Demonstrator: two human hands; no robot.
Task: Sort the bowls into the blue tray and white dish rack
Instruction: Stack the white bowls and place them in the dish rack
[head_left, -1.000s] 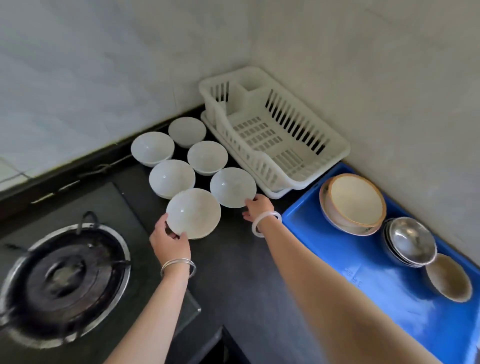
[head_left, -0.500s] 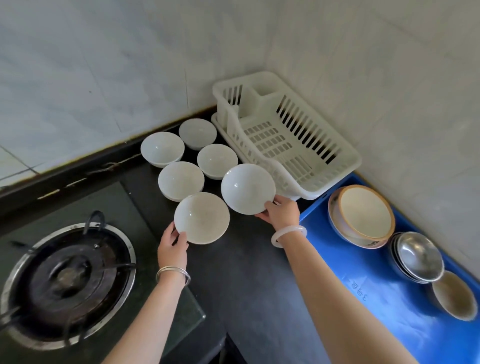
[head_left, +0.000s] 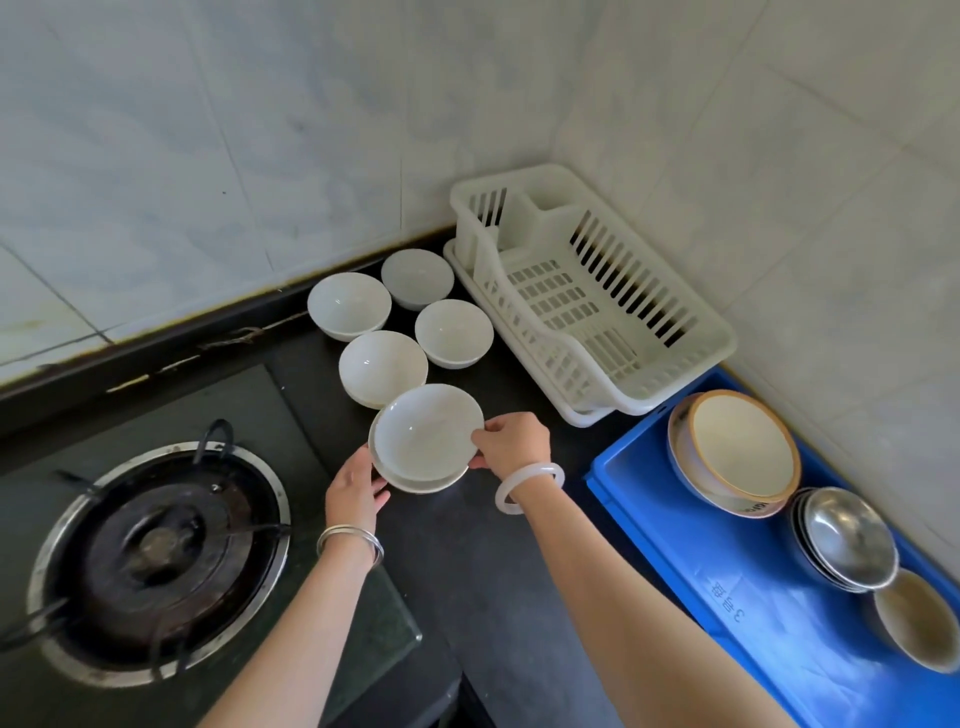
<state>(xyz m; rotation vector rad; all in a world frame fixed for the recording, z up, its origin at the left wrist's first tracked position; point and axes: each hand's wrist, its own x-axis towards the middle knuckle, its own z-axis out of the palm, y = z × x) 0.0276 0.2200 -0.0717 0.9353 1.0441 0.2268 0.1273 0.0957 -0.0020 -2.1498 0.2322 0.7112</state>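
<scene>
Two white bowls (head_left: 423, 439) sit nested one inside the other above the dark counter. My right hand (head_left: 511, 441) pinches the upper bowl's right rim. My left hand (head_left: 356, 491) grips the lower bowl's left edge. Several more white bowls (head_left: 382, 366) stand behind them near the wall. The white dish rack (head_left: 587, 296) sits empty in the corner. The blue tray (head_left: 727, 597) at the right holds a stack of tan-rimmed bowls (head_left: 737, 452), steel bowls (head_left: 844, 538) and a brownish bowl (head_left: 917, 621).
A gas burner (head_left: 156, 556) fills the left on a glass hob whose corner (head_left: 410, 631) juts out under my left forearm. Tiled walls close the back and right. Dark counter (head_left: 509, 561) lies between the hob and the tray.
My right hand carried its bowl leftward and set it into the bowl in my left hand. The camera view has shifted left and down slightly.
</scene>
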